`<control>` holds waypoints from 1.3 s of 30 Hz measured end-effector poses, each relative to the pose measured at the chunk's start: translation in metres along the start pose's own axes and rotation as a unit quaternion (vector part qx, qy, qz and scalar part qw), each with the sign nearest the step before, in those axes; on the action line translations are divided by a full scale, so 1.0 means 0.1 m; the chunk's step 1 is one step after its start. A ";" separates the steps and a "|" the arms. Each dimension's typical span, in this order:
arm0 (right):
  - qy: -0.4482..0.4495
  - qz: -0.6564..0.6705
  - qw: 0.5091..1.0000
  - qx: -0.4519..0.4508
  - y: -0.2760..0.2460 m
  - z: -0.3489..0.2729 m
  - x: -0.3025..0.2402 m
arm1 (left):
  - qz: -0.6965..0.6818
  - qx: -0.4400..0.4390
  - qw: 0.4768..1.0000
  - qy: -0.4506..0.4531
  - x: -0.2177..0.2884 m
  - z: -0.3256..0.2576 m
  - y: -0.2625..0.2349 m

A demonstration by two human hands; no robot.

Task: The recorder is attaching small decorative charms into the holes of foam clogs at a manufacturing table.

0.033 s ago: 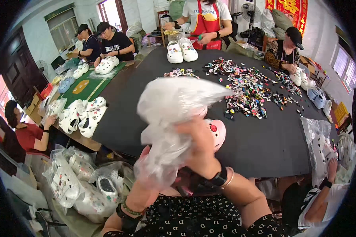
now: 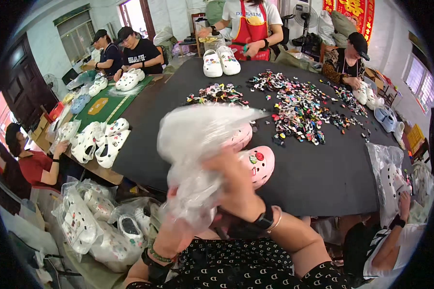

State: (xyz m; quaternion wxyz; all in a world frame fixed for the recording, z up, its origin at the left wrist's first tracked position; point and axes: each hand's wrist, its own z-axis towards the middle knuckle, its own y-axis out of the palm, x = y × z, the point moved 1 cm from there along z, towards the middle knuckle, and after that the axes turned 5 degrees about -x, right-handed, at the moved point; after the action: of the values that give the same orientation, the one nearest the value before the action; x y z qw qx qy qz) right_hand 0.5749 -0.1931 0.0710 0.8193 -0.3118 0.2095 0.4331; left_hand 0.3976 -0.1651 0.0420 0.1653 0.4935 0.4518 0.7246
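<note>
Both my hands hold a crumpled clear plastic bag (image 2: pixel 202 135) up in front of me, over the near edge of the black table (image 2: pixel 323 183). My right hand (image 2: pixel 234 185), with a black watch on its wrist, grips the bag from the right. My left hand (image 2: pixel 178 233), with a green bead bracelet, grips the bag's lower end and is partly hidden by the plastic. Just behind the bag two pink clogs (image 2: pixel 261 164) with charms lie on the table. A wide spread of small coloured charms (image 2: pixel 299 106) covers the table's middle.
A white clog pair (image 2: pixel 219 62) stands at the far edge before a person in a red apron. More white clogs (image 2: pixel 101 139) lie on the left table. Bagged clogs (image 2: pixel 91 221) pile on the floor at my left. Other people sit around; one works at lower right (image 2: pixel 395 226).
</note>
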 end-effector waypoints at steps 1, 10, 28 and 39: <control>0.047 0.043 0.996 -0.056 0.15 -0.10 0.05 | -0.001 -0.002 1.000 -0.003 0.02 -0.05 -0.07; 0.027 -0.042 0.926 -0.374 0.37 -0.39 0.10 | 0.137 0.257 0.949 0.118 0.05 -0.02 -0.50; -0.040 -0.088 0.987 -0.128 0.36 -0.33 -0.07 | 0.223 0.203 0.932 0.201 0.13 0.19 -0.30; -0.103 -0.173 0.961 -0.188 0.33 0.00 -0.03 | 0.114 0.186 0.975 0.045 0.23 0.14 -0.27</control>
State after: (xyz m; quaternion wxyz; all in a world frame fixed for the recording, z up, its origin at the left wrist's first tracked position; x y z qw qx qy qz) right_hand 0.5453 -0.1805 0.0620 0.8257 -0.4453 -0.0180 0.3458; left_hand 0.3936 -0.1283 0.0341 -0.0332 0.5309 0.5262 0.6634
